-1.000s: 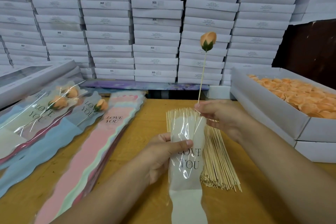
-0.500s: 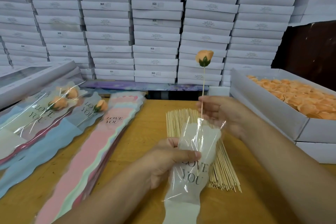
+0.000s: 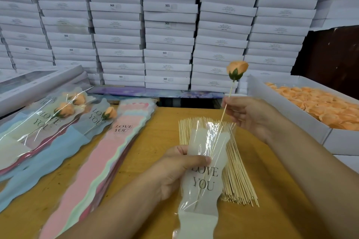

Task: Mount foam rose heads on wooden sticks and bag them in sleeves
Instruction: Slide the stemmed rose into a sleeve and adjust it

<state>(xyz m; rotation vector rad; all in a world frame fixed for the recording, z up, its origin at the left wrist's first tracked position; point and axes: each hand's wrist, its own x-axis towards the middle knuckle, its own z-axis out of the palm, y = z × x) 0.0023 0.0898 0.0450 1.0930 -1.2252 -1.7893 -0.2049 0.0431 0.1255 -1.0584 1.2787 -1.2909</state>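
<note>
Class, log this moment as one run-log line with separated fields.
step: sleeving | left hand: holds sleeve | right hand: pinches stick | stick tip: inside sleeve | rose head: above sleeve

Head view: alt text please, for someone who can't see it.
Right hand pinches a thin wooden stick topped with an orange foam rose head, feeding its lower end into a clear "LOVE YOU" sleeve gripped by the left hand.

On the worktop [image 3: 155,141] a bundle of sticks [image 3: 239,180] lies in the middle, with the sleeve [image 3: 204,176] held before it. Left lie stacked sleeves [image 3: 101,161], and further left bagged roses [image 3: 64,110]. Right stands a box of rose heads [image 3: 314,103]. Stacked boxes [image 3: 169,31] rise behind.
</note>
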